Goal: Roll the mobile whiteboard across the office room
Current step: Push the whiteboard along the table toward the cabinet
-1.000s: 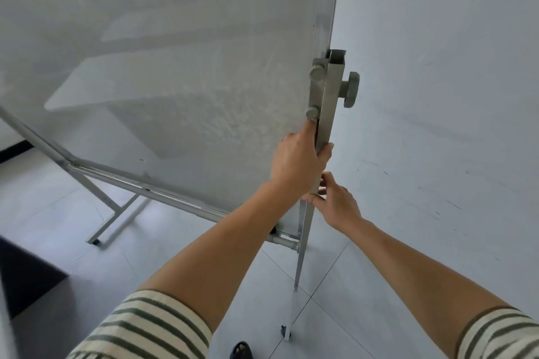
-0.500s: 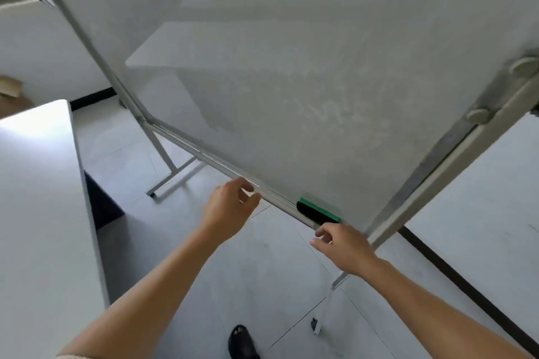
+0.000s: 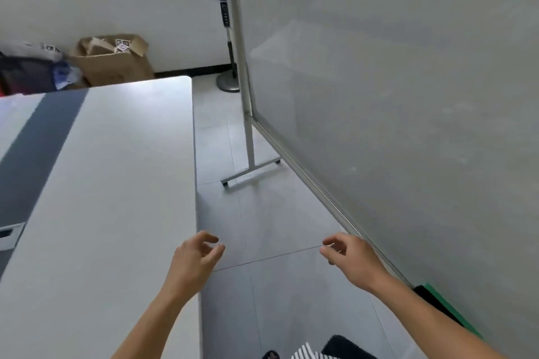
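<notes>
Two bare hands, head view. The left hand point(image 3: 194, 259) hangs over the edge of the white tabletop point(image 3: 110, 183), its fingers point(image 3: 208, 237) loosely curled and apart, clamped on nothing. The right hand point(image 3: 354, 261) hovers just beside the lower rail of the mobile whiteboard point(image 3: 393, 125), fingers point(image 3: 332, 242) likewise apart and empty; contact with the rail cannot be confirmed. The board fills the right of the frame, standing on the tiled floor point(image 3: 262, 227). Its far upright ends in a castered foot point(image 3: 250, 172) close to the tabletop's corner. A standing fan point(image 3: 226, 23) sits behind that upright, and a cardboard box point(image 3: 113, 58) rests by the far wall. A green-backed eraser point(image 3: 443, 309) lies on the rail near the right forearm.

Risks, as judged: with neither hand gripping, the board is uncontrolled; a push along the narrow aisle could catch the foot on the tabletop or strike the fan, and a jolt could shake the eraser loose.
</notes>
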Motion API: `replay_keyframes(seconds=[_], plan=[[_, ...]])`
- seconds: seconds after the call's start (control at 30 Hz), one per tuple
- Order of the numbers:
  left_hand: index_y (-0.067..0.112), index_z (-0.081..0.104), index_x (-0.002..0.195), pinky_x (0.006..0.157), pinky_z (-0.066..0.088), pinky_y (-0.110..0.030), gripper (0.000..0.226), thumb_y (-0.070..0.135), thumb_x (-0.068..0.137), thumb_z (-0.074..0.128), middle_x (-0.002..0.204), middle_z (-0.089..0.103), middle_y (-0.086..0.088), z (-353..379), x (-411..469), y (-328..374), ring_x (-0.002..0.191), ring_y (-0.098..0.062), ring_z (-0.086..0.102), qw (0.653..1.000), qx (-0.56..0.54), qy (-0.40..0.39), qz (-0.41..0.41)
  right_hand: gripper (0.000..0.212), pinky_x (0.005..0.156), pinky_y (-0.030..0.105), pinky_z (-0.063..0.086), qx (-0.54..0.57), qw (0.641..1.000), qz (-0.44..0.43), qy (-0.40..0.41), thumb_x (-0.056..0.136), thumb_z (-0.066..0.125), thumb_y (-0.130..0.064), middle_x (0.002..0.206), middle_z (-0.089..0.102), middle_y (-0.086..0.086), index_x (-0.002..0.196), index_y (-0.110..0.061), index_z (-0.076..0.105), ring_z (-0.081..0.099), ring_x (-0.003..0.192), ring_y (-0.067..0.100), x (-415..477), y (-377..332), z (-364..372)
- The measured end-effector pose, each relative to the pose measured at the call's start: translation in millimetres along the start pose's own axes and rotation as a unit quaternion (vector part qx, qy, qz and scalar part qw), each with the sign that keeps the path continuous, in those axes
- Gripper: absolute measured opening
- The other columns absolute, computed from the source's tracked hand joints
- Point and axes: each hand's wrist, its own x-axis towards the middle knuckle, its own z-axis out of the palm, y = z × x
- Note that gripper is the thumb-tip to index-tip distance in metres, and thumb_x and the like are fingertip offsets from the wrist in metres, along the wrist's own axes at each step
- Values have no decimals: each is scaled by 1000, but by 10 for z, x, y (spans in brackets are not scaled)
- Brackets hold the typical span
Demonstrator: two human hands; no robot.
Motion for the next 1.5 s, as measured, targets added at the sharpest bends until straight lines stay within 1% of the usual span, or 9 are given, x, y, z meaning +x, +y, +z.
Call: replay_keyframes(seconds=[0.2, 0.4, 0.77, 1.0, 1.13, 1.23, 1.3, 1.43, 1.5], plan=[[15, 69, 96, 78, 58, -45, 19, 29, 83, 68, 80, 74, -5, -233, 843, 61, 76, -22, 71, 998, -39, 28, -29, 20, 79, 37, 56, 12, 1000, -26, 11, 85, 65, -37, 85, 73, -6, 102, -26, 66, 70, 80, 11, 1022, -598, -75], [15, 69, 99, 75, 59, -42, 22, 31, 85, 67, 83, 73, -4, -442, 2243, 821, 78, -22, 71, 998, -32, 51, 7, 30, 67, 37, 56, 193, 981, -10, 13, 90, 62, -29, 98, 72, 4, 116, -14, 61, 72, 82, 17, 2415, -1239, -241], [12, 56, 125, 86, 57, -45, 45, 36, 88, 62, 113, 65, -12, -1185, 4547, 2596, 101, -27, 65, 986, -66, 79, 134, 42, 52, 28, 54, 493, 870, 36, -6, 94, 54, -36, 109, 66, 10, 130, -14, 46, 71, 80, 18, 3980, -2865, -535], [20, 19, 152, 107, 41, -44, 70, 38, 93, 53, 146, 43, -14, -1405, 5918, 3355, 128, -27, 49, 970, -105, 40, 216, 44, 49, 28, 48, 596, 793, 105, 67, 93, 56, -38, 112, 66, 12, 128, -13, 47, 70, 77, 21, 4813, -3283, -560], [15, 32, 145, 91, 48, -46, 64, 48, 90, 42, 108, 62, -15, -1421, 6560, 3543, 104, -38, 58, 951, -77, 25, 298, 25, 52, 27, 45, 618, 767, 125, 121, 94, 55, -36, 112, 68, 8, 110, -17, 56, 69, 80, 21, 5058, -3395, -520], [25, 50, 104, 70, 51, -50, 11, 32, 98, 43, 68, 51, 7, -1394, 6931, 3673, 66, -20, 52, 924, -60, 11, 376, 15, 60, 31, 46, 619, 753, 134, 177, 94, 54, -35, 109, 70, 5, 99, -21, 58, 70, 82, 23, 5192, -3414, -602], [34, 46, 87, 71, 52, -53, 12, 32, 98, 45, 65, 50, 7, -1327, 7091, 3805, 62, -16, 48, 909, -63, -26, 412, 14, 60, 31, 45, 620, 741, 144, 214, 94, 55, -35, 107, 71, 3, 98, -22, 59, 70, 81, 23, 5283, -3390, -694], [27, 45, 78, 60, 42, -14, 20, 22, 97, 50, 66, 53, 12, -1068, 7282, 4175, 57, 3, 51, 873, -53, -128, 467, 13, 57, 29, 46, 611, 718, 163, 290, 94, 55, -35, 106, 72, 2, 100, -24, 58, 71, 76, 21, 5477, -3299, -915], [22, 45, 76, 56, 39, -6, 22, 16, 96, 52, 66, 52, 12, -906, 7328, 4404, 56, 9, 53, 857, -49, -180, 480, 11, 56, 29, 45, 611, 704, 166, 322, 94, 55, -32, 106, 72, 4, 98, -23, 58, 70, 74, 21, 5575, -3216, -1053]])
